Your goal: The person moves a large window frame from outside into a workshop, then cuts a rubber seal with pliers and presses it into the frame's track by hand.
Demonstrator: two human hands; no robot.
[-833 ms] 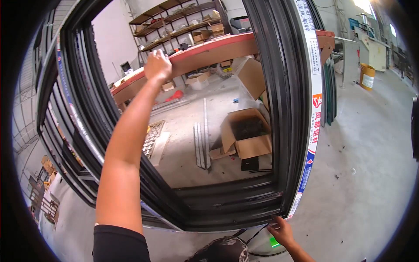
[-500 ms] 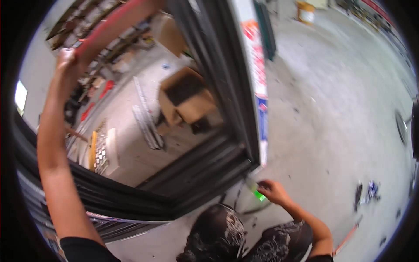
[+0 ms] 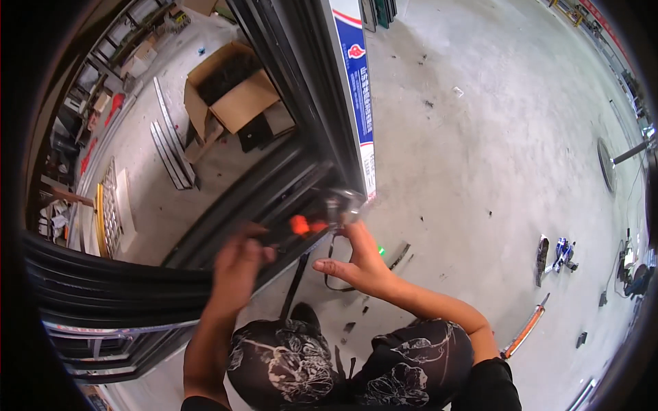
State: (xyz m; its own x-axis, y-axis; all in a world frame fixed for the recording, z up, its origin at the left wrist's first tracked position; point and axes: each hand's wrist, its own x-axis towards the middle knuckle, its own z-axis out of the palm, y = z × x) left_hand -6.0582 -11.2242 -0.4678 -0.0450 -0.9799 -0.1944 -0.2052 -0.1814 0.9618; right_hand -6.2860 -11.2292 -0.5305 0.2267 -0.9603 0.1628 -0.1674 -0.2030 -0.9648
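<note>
Two bare hands meet near the middle of the frame, at the lower corner of one large black window frame [image 3: 274, 185] that stands upright on the grey concrete floor [image 3: 480, 137]. The left hand [image 3: 236, 264] is curled with its fingers bent against the frame's bottom rail, just left of centre; whether it grips anything cannot be told, since the motion blurs it. The right hand [image 3: 356, 264] is half open, thumb pointing left and fingers reaching up to a blurred tool [image 3: 329, 209] with an orange part and a shiny round head — it lies right at the frame's corner, centre of the picture. One dark strap loop [image 3: 332, 274] hangs below the tool, beside the right palm.

One white-and-blue printed strip [image 3: 360, 103] runs down the frame's right upright, from the upper middle to the corner. Through the frame, in the upper left, sits one open cardboard box [image 3: 233, 92], with a few pale metal strips [image 3: 168, 147] lying left of it.

Two knees in dark floral-patterned trousers [image 3: 343, 370] fill the lower centre. At the lower right lies one orange-edged bar [image 3: 524, 332]; at the right, one small blue-and-white object [image 3: 563, 252] beside a dark piece — what they are cannot be told.
</note>
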